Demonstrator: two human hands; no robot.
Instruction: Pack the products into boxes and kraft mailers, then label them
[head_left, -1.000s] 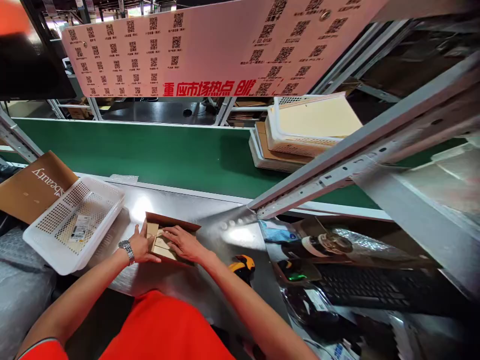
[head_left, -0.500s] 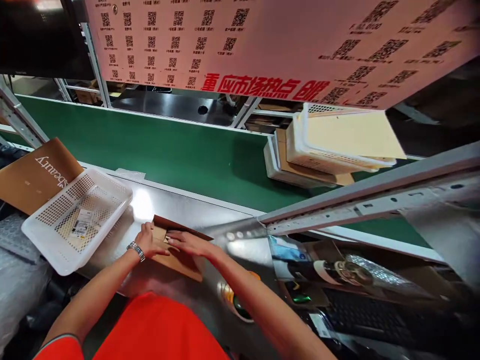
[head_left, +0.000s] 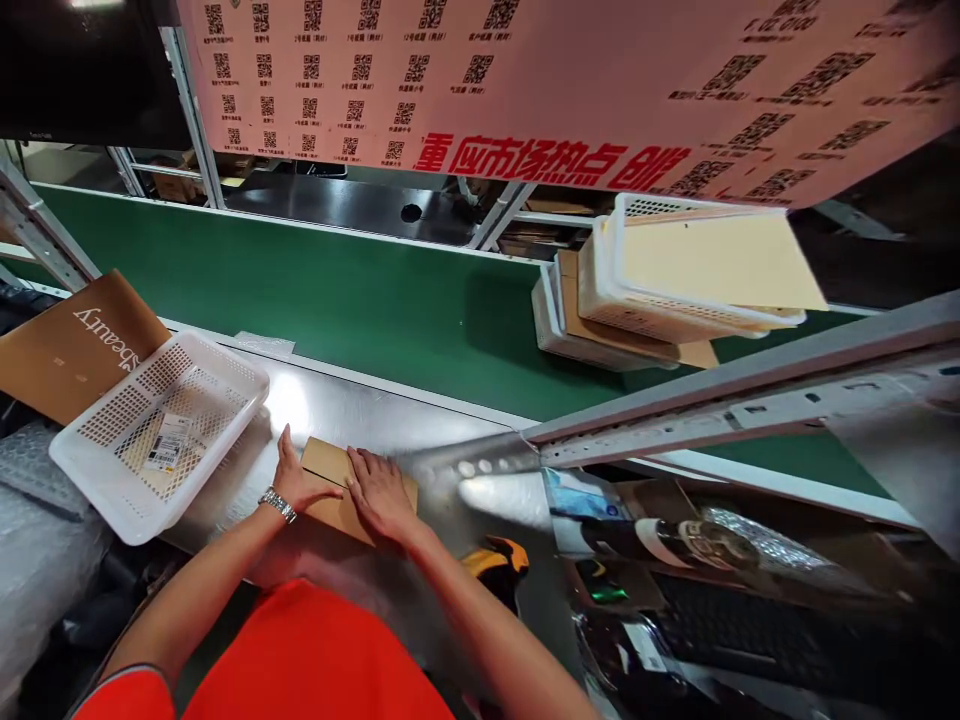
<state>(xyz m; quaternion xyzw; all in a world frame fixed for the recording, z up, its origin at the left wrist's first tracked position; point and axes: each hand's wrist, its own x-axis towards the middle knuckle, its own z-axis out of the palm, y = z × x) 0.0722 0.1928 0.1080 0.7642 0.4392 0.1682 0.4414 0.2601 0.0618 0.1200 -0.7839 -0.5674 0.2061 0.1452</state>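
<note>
Brown rectangular cardboard box (head_left: 324, 460), seam upward, lies on the silver metal tabletop (head_left: 360, 408). Its top looks folded down, so closing seems nearly done; sealing I cannot tell (a palm covers part). The long axis runs left to right, right end slanting towards the person. The left hand (head_left: 295, 486) has its grip apart, thumb over the box; the right hand (head_left: 381, 495) lies flat on top, clamped on nothing.
</note>
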